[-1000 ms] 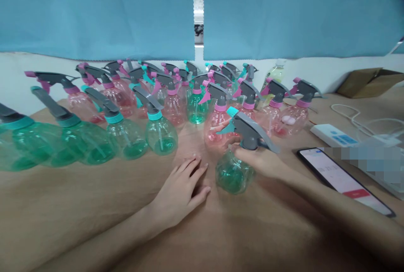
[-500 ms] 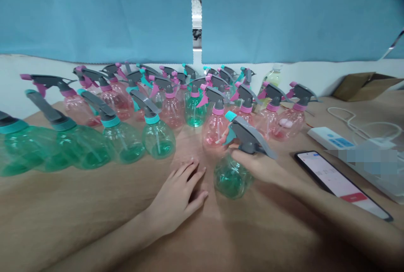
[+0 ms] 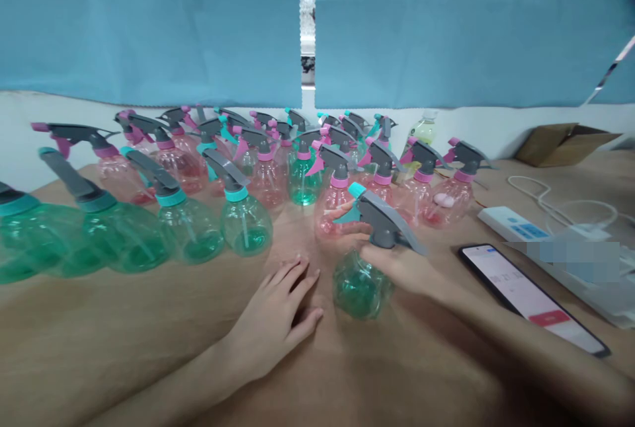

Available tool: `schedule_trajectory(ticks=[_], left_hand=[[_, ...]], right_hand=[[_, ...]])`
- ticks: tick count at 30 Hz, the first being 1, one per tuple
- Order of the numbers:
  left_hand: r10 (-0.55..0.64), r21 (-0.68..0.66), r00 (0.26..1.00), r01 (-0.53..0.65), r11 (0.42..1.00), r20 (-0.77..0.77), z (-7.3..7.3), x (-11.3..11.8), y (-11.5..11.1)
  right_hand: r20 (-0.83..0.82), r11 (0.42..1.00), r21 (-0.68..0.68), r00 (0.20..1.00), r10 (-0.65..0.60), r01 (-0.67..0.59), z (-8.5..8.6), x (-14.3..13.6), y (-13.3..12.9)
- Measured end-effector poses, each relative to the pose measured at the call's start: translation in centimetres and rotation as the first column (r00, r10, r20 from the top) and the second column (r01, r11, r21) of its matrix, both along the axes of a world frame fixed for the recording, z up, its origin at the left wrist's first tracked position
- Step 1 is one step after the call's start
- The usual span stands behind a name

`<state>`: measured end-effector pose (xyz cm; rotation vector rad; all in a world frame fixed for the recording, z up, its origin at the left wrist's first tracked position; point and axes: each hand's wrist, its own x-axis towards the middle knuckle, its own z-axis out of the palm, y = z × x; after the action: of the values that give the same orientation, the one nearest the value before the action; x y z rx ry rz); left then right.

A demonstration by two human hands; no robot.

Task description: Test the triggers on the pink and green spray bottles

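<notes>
My right hand (image 3: 391, 262) is wrapped round the neck of a green spray bottle (image 3: 361, 288) with a grey and teal spray head, its fingers near the trigger. The bottle is at or just above the brown table (image 3: 317, 374); contact is unclear. Palm down on the table, my left hand (image 3: 278, 314) lies with fingers spread and holds nothing. Beyond it stands another green spray bottle (image 3: 247, 225), with several more in a row to the left. A pink spray bottle (image 3: 332, 205) is just behind my right hand's fingers.
Several pink and green spray bottles fill the back of the table before a blue cloth (image 3: 149, 24). At the right lie a phone (image 3: 533, 298), a white power strip (image 3: 513, 223), white cables and a brown box (image 3: 563, 143).
The view has shifted slightly. My right hand's fingers have loosened and stretched a little at the bottle's trigger. My left hand stays flat on the table.
</notes>
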<state>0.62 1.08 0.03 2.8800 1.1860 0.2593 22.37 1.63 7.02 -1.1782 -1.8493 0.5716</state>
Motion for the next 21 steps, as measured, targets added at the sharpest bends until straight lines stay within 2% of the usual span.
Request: schedule_trajectory(ticks=[6,17,21], left_hand=[[-0.008,0.016,1.0,0.008,1.0,0.005,-0.09,-0.08,-0.14],[-0.005,0.014,1.0,0.005,1.0,-0.012,-0.11,-0.01,-0.07],[-0.003,0.006,1.0,0.003,1.0,-0.003,-0.04,0.03,-0.07]], right_hand=[[-0.135,0.995,-0.089,0.99,0.031,-0.043,-0.22,-0.14,0.15],[-0.142,0.998,-0.065,0.99,0.002,-0.012,0.35,-0.4,-0.08],[-0.094,0.995,-0.069,0.993,-0.077,0.071,0.2,-0.21,-0.23]])
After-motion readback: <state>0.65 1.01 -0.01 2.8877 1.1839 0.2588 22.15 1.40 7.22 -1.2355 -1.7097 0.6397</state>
